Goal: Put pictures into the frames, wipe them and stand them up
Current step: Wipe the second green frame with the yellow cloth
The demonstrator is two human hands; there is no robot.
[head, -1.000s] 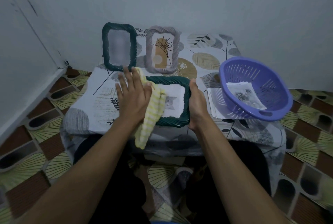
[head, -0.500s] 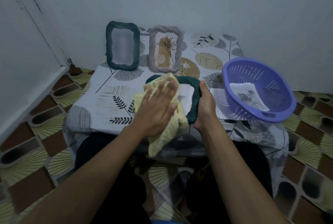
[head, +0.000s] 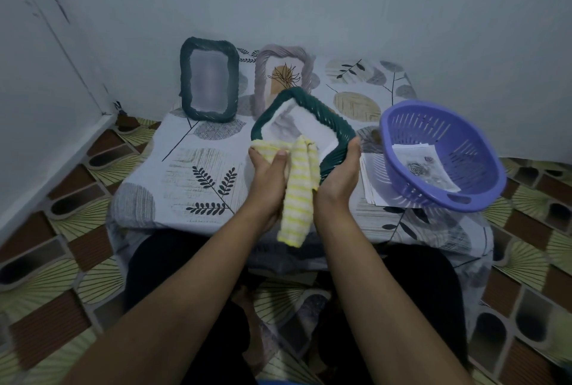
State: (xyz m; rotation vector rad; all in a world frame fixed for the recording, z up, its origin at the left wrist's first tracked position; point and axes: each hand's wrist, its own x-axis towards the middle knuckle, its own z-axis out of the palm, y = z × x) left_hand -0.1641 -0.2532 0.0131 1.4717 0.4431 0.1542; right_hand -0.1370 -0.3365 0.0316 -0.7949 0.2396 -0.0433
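A: Status on the dark green frame (head: 325, 112)?

B: Changed in the last sec. It was lying flat on the table (head: 198, 168) w/ the left hand (head: 269, 180) rubbing the yellow cloth (head: 298, 186) over the glass. Now it's lifted and tilted, one corner pointing up and away, held over the table's near middle. From here it overlaps the mauve frame (head: 283, 51) behind it; can't tell if they touch.

A: Grip?

B: Both hands on the low edges. Left thumb presses the cloth against the lower-left rim, pinching the two together; rest of the cloth hangs between the wrists. Right hand (head: 339, 174) cups the lower-right rim, thumb on top. Fingers on both are behind the frame, can't tell how they lie.

A: So wipe done?

B: Prob the front is. Rubbing has stopped and the pic shows white inside the rim. Could be a turn to do rim/back, or a lift to stand it. Can't say which.

A: Remaining?

B: 2 frames already upright at the back, the other green frame (head: 185, 81) and the mauve. More pics in the purple basket (head: 464, 133), right side.

A: Risk?

B: Cloth trapped under the thumb, may drag when the frame is set down.
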